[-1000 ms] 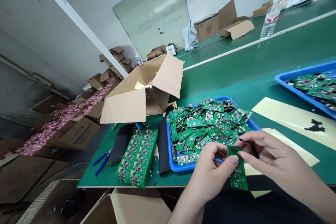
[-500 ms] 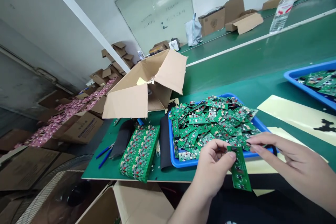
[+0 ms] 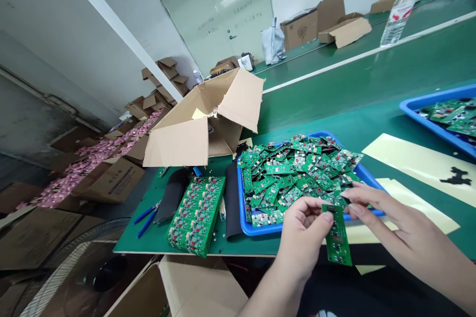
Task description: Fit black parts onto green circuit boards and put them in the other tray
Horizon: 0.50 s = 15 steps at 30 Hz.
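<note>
A narrow green circuit board (image 3: 337, 235) is held upright over the near edge of the green table (image 3: 334, 109), just in front of the blue tray (image 3: 260, 228) heaped with small boards (image 3: 297, 171). The step appears to be the handling of a single strip-shaped board between both hands, and it is judged best done with the board gripped by its edges and top end only, so that the mounted parts are not pressed and the strip is not bent. The left hand (image 3: 303, 237) is curled, its thumb and forefinger pinched on the board's upper end. The right hand (image 3: 394, 230) is loosely extended, its fingers (image 3: 359, 201) reaching toward the board's top beside the tray's near rim; whether they touch the board cannot be told. A stack of larger boards (image 3: 195, 215) and blue-handled pliers (image 3: 146, 214) lie further left, beside an open cardboard box (image 3: 203, 124).
</note>
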Motion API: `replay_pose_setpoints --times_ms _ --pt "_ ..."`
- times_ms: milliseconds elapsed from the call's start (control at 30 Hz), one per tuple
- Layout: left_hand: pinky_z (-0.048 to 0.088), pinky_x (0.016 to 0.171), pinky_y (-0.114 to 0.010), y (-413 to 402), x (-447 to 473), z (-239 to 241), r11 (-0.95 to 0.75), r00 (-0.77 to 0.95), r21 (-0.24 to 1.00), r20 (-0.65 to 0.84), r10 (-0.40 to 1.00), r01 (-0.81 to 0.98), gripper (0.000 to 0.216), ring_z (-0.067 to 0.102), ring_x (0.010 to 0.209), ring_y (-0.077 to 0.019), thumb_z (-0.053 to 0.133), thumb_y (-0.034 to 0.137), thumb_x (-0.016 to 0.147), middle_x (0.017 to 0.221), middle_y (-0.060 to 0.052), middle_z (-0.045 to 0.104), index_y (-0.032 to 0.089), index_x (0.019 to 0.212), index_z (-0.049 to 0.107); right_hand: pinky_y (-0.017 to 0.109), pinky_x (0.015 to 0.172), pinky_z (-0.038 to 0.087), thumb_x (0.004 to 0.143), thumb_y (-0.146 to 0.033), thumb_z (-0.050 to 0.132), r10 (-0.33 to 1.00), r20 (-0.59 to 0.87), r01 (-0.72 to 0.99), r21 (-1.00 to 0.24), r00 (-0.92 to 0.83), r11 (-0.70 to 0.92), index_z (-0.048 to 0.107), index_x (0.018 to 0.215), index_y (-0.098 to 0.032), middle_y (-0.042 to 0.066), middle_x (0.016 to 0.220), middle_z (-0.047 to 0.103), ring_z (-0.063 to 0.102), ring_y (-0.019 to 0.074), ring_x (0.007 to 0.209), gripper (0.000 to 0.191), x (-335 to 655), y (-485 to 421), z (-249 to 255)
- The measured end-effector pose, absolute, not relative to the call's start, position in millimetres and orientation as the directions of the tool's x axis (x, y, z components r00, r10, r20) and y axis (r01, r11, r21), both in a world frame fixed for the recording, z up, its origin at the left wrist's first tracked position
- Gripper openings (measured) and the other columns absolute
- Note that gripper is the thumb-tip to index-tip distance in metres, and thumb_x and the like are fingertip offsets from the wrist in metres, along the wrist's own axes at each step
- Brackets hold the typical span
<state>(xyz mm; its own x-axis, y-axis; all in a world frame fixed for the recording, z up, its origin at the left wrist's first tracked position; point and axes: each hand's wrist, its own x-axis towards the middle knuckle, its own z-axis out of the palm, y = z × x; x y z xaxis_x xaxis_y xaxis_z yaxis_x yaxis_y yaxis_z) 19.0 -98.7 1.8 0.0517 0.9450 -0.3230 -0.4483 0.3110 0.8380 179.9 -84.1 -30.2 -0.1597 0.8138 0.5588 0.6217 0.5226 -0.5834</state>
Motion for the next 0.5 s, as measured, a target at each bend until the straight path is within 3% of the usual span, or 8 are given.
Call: replay_pose_setpoints --times_ms 133,333,500 --pt "0.045 0.06 -0.019 -99.1 20.6 1.4 0.322 0.066 0.824 -0.331 0.941 -0.467 0.03 0.055 0.066 -0.0092 0.088 0.028 0.058 0.071 0.0 0.064 0.013 0.076 0.068 0.034 0.071 0.062 0.092 -0.038 0.047 0.846 0.503 0.606 -0.623 -0.174 0.495 0.064 0.098 -0.026 0.005 0.095 0.075 0.073 0.0258 0.09 0.022 182.8 -85.6 -30.6" --pt "0.044 0.056 -0.017 -98.0 21.7 0.6 0.343 0.084 0.813 -0.346 0.935 -0.471 0.032 0.054 0.063 -0.0071 0.088 0.028 0.056 0.069 0.002 0.062 0.013 0.075 0.067 0.026 0.058 0.06 0.094 -0.037 0.044 0.877 0.436 0.573 -0.673 -0.204 0.468 0.062 0.102 -0.025 0.004 0.09 0.074 0.073 0.0201 0.076 0.023 182.2 -87.9 -31.2" --pt "0.043 0.055 -0.018 -98.2 22.0 -0.1 0.366 0.09 0.813 -0.367 0.926 -0.452 0.032 0.054 0.063 -0.0088 0.087 0.03 0.057 0.071 0.0 0.063 0.013 0.075 0.067 0.028 0.064 0.06 0.094 -0.036 0.044 0.872 0.447 0.602 -0.645 -0.201 0.47 0.061 0.105 -0.026 0.003 0.089 0.074 0.073 0.02 0.069 0.022 185.4 -85.7 -28.0"
